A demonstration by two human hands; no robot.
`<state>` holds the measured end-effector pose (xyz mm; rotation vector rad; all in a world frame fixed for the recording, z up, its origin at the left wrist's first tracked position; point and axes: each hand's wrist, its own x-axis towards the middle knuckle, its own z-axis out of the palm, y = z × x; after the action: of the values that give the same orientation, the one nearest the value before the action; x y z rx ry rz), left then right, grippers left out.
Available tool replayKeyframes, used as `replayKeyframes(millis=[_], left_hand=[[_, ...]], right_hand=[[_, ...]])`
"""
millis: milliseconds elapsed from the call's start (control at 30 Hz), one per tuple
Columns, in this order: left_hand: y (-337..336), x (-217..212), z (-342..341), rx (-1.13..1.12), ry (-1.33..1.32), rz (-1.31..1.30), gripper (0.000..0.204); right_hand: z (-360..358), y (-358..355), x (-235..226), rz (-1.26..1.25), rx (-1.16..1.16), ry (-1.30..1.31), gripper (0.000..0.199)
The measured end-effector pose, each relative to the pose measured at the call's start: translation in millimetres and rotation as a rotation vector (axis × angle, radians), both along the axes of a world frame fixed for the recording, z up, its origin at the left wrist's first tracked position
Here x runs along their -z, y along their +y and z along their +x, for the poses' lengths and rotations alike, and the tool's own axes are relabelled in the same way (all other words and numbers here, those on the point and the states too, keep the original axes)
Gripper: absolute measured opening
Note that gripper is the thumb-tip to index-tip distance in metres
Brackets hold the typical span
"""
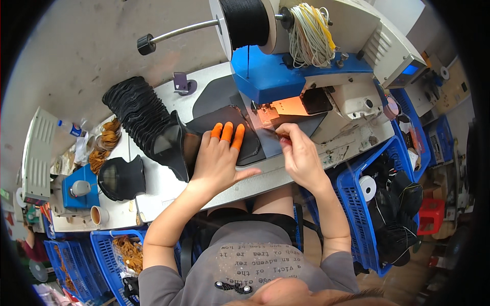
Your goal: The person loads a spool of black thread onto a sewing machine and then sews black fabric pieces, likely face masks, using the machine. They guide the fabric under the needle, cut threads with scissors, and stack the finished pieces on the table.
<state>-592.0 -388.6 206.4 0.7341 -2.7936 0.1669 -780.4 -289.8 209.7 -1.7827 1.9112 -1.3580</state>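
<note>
My left hand (217,163) lies flat with its fingers stretched out, orange finger covers on three of them. Under those fingertips is a dark, curved shoe-upper-like piece (250,142) on the grey work plate, just left of the lit needle area (266,113). Close in front of the needle, my right hand (302,158) is pinched together; what sits between its fingertips, if anything, is too small to make out. The blue and white sewing machine (270,79) stands over the plate. A long stack of similar black pieces (135,109) leans beside my left hand.
A separate black piece (121,177) lies left of the stack, near brown bundles (105,143) and a paper cup (99,215). Overhead hangs a black thread spool (246,23). Blue baskets (352,219) flank me on both sides. A red stool (431,217) stands far right.
</note>
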Motion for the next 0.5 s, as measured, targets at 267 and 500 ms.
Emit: replayKeyframes(millis=[267,500], left_hand=[[5.0,-0.8,27.3,0.173,0.141,0.134,0.048],[7.1,6.9,32.4,0.107,0.592,0.671,0.020]], right_hand=[[15.9,6.5,6.2,0.115,-0.392,0.074,0.037],[41.7,-3.9,7.9,0.074,-0.264,-0.389,0.010]])
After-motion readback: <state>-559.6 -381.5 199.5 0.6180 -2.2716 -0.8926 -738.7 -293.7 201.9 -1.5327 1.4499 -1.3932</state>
